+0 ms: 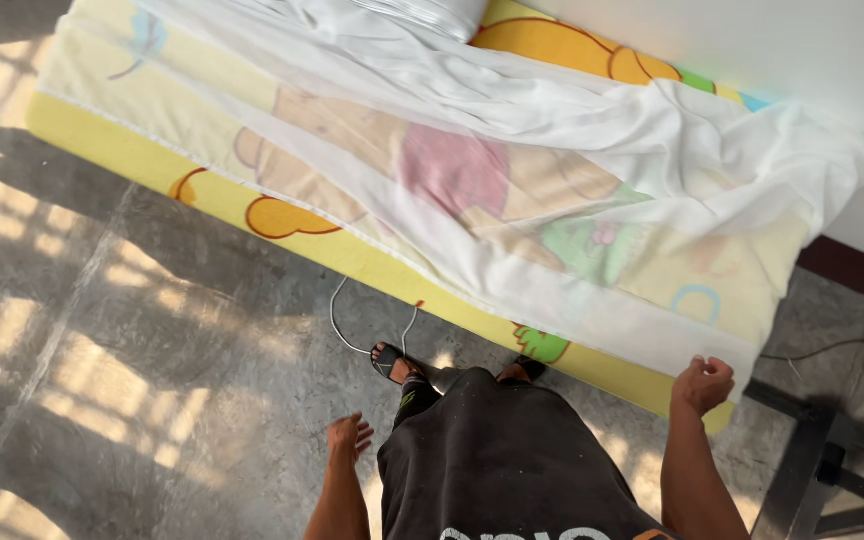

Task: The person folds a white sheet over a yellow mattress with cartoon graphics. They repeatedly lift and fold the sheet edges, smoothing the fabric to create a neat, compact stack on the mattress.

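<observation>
Head view: the right hand [703,383] has its fingers [717,368] clenched on the near edge of a sheer white sheet [512,150], at the corner toward 4 o'clock in the frame. The left hand [349,436] hangs free at 7 o'clock, fingers loosely spread and released, touching nothing, above the concrete floor [132,380].

The sheet lies rumpled over a thin yellow mattress [102,135] printed with cartoon shapes. It covers the mattress from 12 o'clock to 4 o'clock and bunches in folds against the white wall [802,60] at 2 o'clock. The mattress rests flat on the floor, running diagonally from 10 o'clock to 4 o'clock.

The person's feet, in dark sandals [388,360], stand just beside the near mattress edge at 6 o'clock. A thin white cable [336,325] loops on the floor next to the left sandal. A dark metal frame [812,470] stands at 5 o'clock, near the right forearm.
</observation>
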